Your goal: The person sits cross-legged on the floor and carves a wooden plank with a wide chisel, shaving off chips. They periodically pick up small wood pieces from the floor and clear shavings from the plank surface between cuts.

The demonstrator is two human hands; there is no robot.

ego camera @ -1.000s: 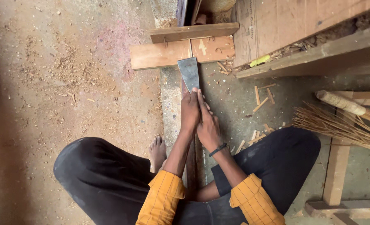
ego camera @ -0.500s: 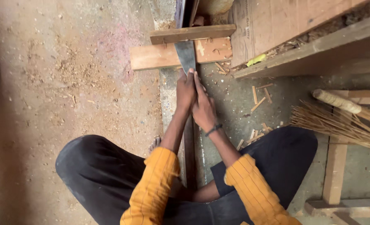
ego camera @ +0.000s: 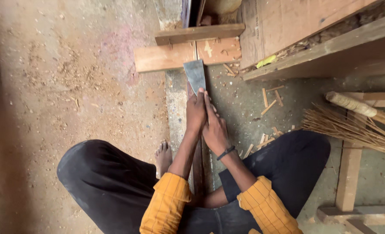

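A person sits on a dusty, sawdust-strewn concrete floor point(ego camera: 71, 86), seen from above, knees spread in black trousers point(ego camera: 110, 182) and arms in mustard-yellow striped sleeves point(ego camera: 166, 208). A bare foot point(ego camera: 163, 157) shows just left of the arms.

At the centre, the left hand point(ego camera: 196, 113) and right hand point(ego camera: 215, 128) press together, both grips clenched around the lower part of a flat, grey metal blade point(ego camera: 195, 76). The right wrist wears a black band point(ego camera: 226, 152). The blade is wide and rectangular, dull and worn, with a paler upper edge. Its long axis runs straight away from the person, up the picture, and the broad end points toward a pale brown wooden plank point(ego camera: 162, 57) lying crosswise on the floor; the edge sits at or just short of the plank, and I cannot tell whether they touch. Below the hands, a narrow dark wooden strip point(ego camera: 197, 167) runs back between the knees, in line with the blade.

Behind the plank lies a darker wooden batten point(ego camera: 199, 33). To the right, small wood chips point(ego camera: 270, 102) scatter on the floor. Farther right, a long weathered timber beam point(ego camera: 331, 50) slants upward, and a straw broom point(ego camera: 348, 125) rests across a wooden frame point(ego camera: 348, 177).
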